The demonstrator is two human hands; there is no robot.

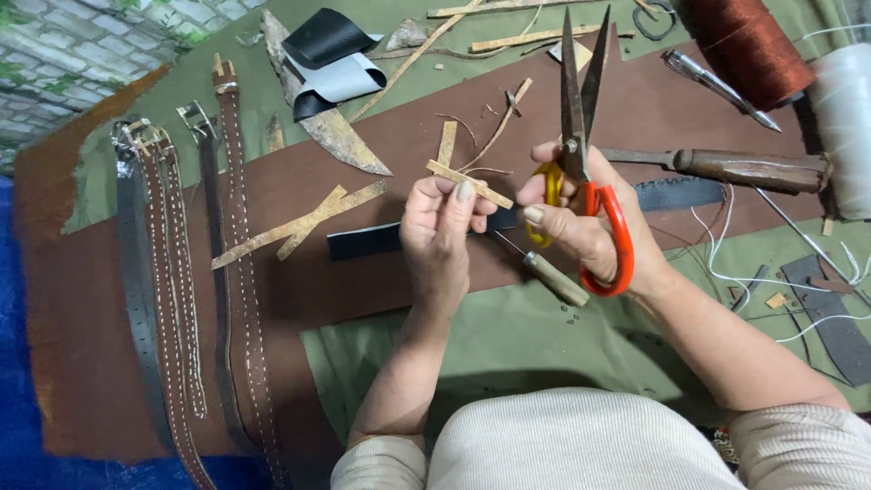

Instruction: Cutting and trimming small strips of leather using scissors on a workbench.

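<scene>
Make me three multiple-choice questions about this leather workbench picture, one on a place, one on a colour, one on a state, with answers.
1. Where do the finished belts lie?
A. left of the hands
B. right of the hands
C. under the thread spool

2. What colours are the handles of the scissors?
A. both black
B. yellow and red-orange
C. green and white

3. How are the scissor blades?
A. closed flat on the table
B. slightly apart, pointing away from the person
C. cutting the black strap

Answers: 1 A, they run along the left edge. 2 B, seen round the right hand. 3 B, the tips are parted; the left hand holds a thin leather strip.
</scene>
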